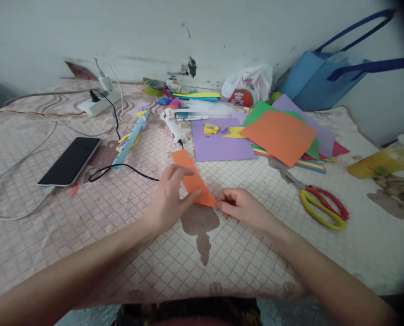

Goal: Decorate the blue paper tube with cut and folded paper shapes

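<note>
An orange paper strip (197, 183) with a slanted, pointed near end lies at the middle of the table, between my hands. My left hand (171, 194) is over its left edge, thumb and fingers apart, the fingertips at the paper. At the strip's pointed right corner, my right hand (234, 203) has its thumb and index finger pinched together on the paper. Beyond the strip's far end lies a white glue gun (172, 124), its black cord running down toward the paper.
Red-and-yellow scissors (320, 206) lie to the right, below stacked coloured sheets (280, 136). A phone (71, 160) and power strip (102, 102) are at left. A yellow cup (382, 158) lies far right. A blue bag (317, 81) stands behind.
</note>
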Available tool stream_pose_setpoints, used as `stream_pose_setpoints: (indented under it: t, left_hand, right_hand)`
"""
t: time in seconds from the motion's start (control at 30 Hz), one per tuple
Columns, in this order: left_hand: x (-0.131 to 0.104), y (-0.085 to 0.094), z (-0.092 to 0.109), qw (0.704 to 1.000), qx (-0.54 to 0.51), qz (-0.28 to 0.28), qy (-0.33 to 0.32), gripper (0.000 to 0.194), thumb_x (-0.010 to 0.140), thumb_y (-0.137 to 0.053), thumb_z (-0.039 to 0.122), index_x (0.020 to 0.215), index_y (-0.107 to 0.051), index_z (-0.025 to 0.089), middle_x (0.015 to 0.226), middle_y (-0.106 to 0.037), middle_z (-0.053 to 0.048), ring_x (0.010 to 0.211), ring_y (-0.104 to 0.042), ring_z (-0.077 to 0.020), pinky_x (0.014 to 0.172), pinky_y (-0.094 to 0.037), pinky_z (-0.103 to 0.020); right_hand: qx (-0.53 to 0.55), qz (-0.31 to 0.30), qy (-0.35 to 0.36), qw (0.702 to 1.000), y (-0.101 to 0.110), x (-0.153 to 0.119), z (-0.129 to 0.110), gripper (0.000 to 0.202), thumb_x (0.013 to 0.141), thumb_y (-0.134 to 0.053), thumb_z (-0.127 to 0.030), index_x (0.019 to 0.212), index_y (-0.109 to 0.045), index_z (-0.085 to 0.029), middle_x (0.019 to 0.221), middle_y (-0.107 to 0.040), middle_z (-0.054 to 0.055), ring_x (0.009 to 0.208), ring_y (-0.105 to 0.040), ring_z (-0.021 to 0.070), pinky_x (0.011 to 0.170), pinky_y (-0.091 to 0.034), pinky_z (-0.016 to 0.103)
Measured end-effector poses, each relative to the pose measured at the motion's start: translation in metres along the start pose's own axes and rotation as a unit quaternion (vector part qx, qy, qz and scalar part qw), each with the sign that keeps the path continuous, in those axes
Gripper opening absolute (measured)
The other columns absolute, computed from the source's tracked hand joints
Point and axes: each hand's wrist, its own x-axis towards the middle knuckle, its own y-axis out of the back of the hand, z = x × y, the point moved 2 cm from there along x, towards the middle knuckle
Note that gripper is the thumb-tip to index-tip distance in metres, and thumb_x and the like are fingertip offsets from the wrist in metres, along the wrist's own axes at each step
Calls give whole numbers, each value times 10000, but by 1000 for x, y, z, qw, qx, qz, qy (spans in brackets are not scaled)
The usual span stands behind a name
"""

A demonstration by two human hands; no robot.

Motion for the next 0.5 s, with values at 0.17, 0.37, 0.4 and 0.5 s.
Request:
stream_pose_setpoints:
  t: [0.17, 0.37, 0.4, 0.5]
  left_hand:
    - [5, -18, 3, 980, 78, -172, -66, 158, 829, -579, 312, 755, -600, 174, 819, -585, -60, 818, -505, -213, 737, -399, -352]
    - [9, -24, 2, 974, 87, -200, -57, 168, 824, -577, 230, 675, -526, 168, 770, -566, -26, 772, -486, -176, 715, -389, -317]
    - [9, -24, 2, 975, 87, -199, -56, 173, 825, -576, 229, 673, -523, 166, 773, -565, -24, 770, -483, -173, 712, -389, -313]
    - [8, -24, 2, 975, 86, -197, -54, 179, 826, -586, 243, 674, -531, 163, 778, -566, -20, 767, -478, -167, 716, -390, -314]
  right_hand:
    - [-55, 3, 19, 998, 0, -2, -3, 150, 787, -529, -202, 638, -519, -186, 554, -475, -40, 508, -408, 87, 460, -289, 230]
    - [-6, 4, 16, 1000, 8, -14, 2, 130, 879, -485, -280, 924, -578, -202, 692, -563, -23, 523, -434, 78, 461, -331, 207]
    - [14, -2, 2, 1000, 9, -16, 4, 151, 893, -467, -292, 940, -577, -201, 687, -553, -26, 496, -416, 70, 443, -322, 202]
    - [73, -37, -40, 996, 8, -19, 6, 186, 911, -443, -309, 972, -574, -193, 661, -531, -35, 429, -379, 51, 392, -292, 188]
